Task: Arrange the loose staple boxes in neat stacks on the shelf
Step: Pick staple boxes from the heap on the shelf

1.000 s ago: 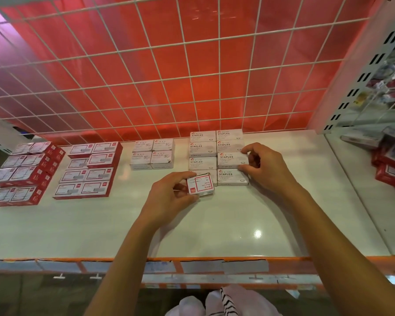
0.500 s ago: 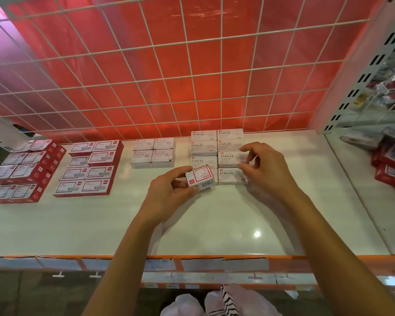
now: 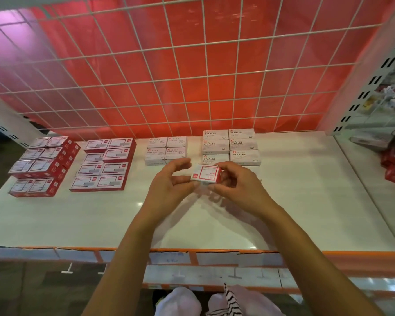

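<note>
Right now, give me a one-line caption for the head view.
Left hand and right hand hold a red-and-white box over the shelf, in front of white STAPLES stacks.

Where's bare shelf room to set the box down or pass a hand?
Biggest bare patch: right of the STAPLES stack, out to the right edge of the shelf. Also the front strip along the orange lip. Crowded: back left, red boxes and paper clip boxes with narrow gaps. Left hand and right hand hold the small box before that stack.
</note>
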The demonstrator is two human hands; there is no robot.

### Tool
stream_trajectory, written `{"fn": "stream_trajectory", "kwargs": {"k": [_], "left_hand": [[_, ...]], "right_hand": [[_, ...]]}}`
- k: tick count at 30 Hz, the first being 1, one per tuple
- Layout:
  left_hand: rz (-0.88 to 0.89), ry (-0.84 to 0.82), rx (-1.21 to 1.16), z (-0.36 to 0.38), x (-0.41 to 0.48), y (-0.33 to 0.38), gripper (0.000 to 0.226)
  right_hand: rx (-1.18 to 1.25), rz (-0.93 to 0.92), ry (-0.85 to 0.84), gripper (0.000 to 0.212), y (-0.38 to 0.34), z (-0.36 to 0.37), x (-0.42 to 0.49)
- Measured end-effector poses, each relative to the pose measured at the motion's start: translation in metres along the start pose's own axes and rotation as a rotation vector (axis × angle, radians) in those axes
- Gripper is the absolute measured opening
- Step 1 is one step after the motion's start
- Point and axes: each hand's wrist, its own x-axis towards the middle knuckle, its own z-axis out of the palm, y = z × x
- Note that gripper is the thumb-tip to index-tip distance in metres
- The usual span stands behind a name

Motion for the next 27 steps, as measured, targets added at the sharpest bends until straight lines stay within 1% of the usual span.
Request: {"fn": "stream_trajectory", "kwargs": {"k": [2,4,6,8,12,13,20,24,27], "left_hand": [[-0.024,0.109,0.012,0.001,-0.002,-0.003,0.032],[-0.014,0.117,0.031,0.002,-0.005,-0.003,0.018],[0.003,0.097,0.032,0.001,-0.009,-0.002,0.015],[0.017,0.094,0.031,-0.004,-0.011,0.0,0.02],[-0.004,0.095,0.048,-0.024,-0.012,-0.006,0.045],[0.0,0.101,0.057,-0.03,-0.013,-0.008,0.048],[0.037,0.157,0.054,-0.08,-0.01,-0.027,0.047],[0.041,0.138,0.074,-0.108,-0.007,-0.038,0.044],[0.033,0.122,0.057,-0.132,-0.006,-0.049,0.047]], "right_hand": [[0.059,0.019,0.156,0.039,-0.004,0.016,-0.004],[0.1,0.036,0.287,0.038,-0.009,0.033,-0.006],[0.126,0.044,0.342,0.041,-0.014,0.049,-0.007],[0.116,0.031,0.327,0.042,-0.02,0.064,-0.007],[0.128,0.023,0.255,0.043,-0.029,0.091,-0.006],[0.125,0.016,0.247,0.043,-0.031,0.098,-0.005],[0.072,-0.026,0.178,0.044,-0.047,0.141,0.002],[0.068,-0.032,0.129,0.041,-0.059,0.164,0.008],[0.125,-0.004,0.122,0.035,-0.068,0.182,0.016]]}}
